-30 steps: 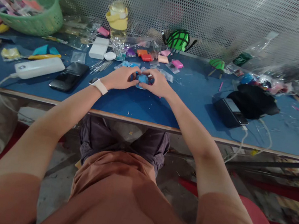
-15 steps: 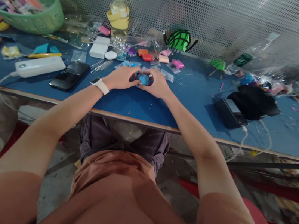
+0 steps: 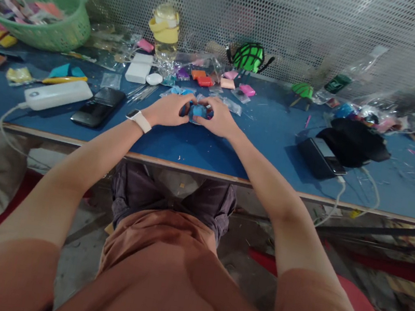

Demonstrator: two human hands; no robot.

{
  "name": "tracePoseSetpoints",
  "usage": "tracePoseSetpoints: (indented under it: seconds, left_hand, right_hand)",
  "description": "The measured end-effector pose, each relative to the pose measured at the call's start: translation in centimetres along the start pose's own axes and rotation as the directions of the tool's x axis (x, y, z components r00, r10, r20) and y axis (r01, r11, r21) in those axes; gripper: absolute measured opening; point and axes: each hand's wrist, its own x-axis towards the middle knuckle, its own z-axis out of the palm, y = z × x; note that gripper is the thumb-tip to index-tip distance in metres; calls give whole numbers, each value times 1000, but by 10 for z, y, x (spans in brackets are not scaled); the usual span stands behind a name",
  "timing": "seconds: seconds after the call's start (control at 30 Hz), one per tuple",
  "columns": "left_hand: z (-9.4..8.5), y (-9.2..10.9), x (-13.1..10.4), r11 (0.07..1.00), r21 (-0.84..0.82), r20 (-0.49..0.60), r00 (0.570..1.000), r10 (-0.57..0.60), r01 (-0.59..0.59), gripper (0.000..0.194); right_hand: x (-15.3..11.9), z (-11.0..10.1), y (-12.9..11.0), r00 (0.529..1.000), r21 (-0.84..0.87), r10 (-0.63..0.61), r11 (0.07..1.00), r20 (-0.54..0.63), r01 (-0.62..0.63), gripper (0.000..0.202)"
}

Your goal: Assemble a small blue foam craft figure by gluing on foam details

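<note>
A small rounded blue lump [image 3: 199,113], which looks like modelling clay, sits between my hands over the blue tabletop [image 3: 196,148]. My left hand [image 3: 170,109], with a white-banded watch [image 3: 139,119] at the wrist, curls its thumb and fingers against one side of it. From the other side my right hand [image 3: 219,117] closes on the same lump. The fingers hide much of its outline. Just behind the hands lie light blue pieces in clear wrap [image 3: 178,91]. Orange-red packets [image 3: 205,81] and pink packets [image 3: 247,90] are scattered farther back.
At left are a green basket [image 3: 54,31], a white power bank [image 3: 58,95] and a black phone [image 3: 99,107]. Green striped models [image 3: 249,57] stand near the perforated metal screen [image 3: 293,11]. A black box-shaped device [image 3: 319,157] with a cable sits at right.
My thumbs have shifted slightly on the blue lump, and both hands still hold it in the same place. The whole view has moved a little.
</note>
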Motion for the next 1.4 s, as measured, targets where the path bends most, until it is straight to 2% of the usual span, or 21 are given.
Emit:
tracePoseSetpoints:
  seconds: [0.17,0.27,0.33,0.43,0.53,0.67,0.8,0.87,0.93,1.0,1.1,1.2,1.3,1.4]
  left_hand:
    - [2,1,1,999,20,-10,1000,-28,29,68]
    - [4,0,2,999,40,-19,999,-32,33,68]
    - [5,-1,2,998,52,-14,999,-33,34,65]
    - [5,-2,2,998,48,2,999,-40,40,66]
    - [6,-3,3,999,30,-4,999,-38,38,63]
    - [7,-4,3,999,35,-9,1000,-28,29,59]
    - [5,-1,2,998,49,-10,999,-47,47,59]
    - [2,3,0,997,35,-41,997,-64,66,56]
    - [0,6,-1,998,17,-100,994,-52,54,51]
    - [-1,11,-2,1000,13,-154,988,-3,5,46]
    - [1,21,-3,997,33,-170,983,70,-65,43]
    - [3,30,-4,994,53,-153,983,105,-98,34]
    - [4,36,-5,993,67,-167,980,108,-98,23]
    - [3,38,-6,995,73,-208,975,82,-68,24]
  right_hand:
    - [4,-18,12,1000,16,12,1000,10,-12,61]
    - [2,-40,17,999,-41,36,998,-34,-37,62]
    - [-2,-59,20,997,-86,71,994,-8,-72,58]
    - [-10,-87,29,985,-148,154,979,81,-141,56]
    - [-15,-105,40,943,-158,221,970,248,-186,56]
    - [-19,-113,50,900,-130,224,973,373,-189,52]
    - [-20,-118,45,858,-138,275,961,434,-238,49]
    - [-19,-117,36,879,-102,252,968,405,-230,51]
    - [-18,-110,23,939,4,162,985,304,-171,56]
    - [-15,-96,9,976,151,102,980,195,-133,62]
    - [-7,-67,-8,990,307,75,945,121,-109,76]
    - [0,-42,-16,994,376,84,921,66,-102,89]
    - [3,-29,-17,996,420,81,903,41,-91,91]
    - [3,-25,-15,997,466,72,882,27,-76,88]
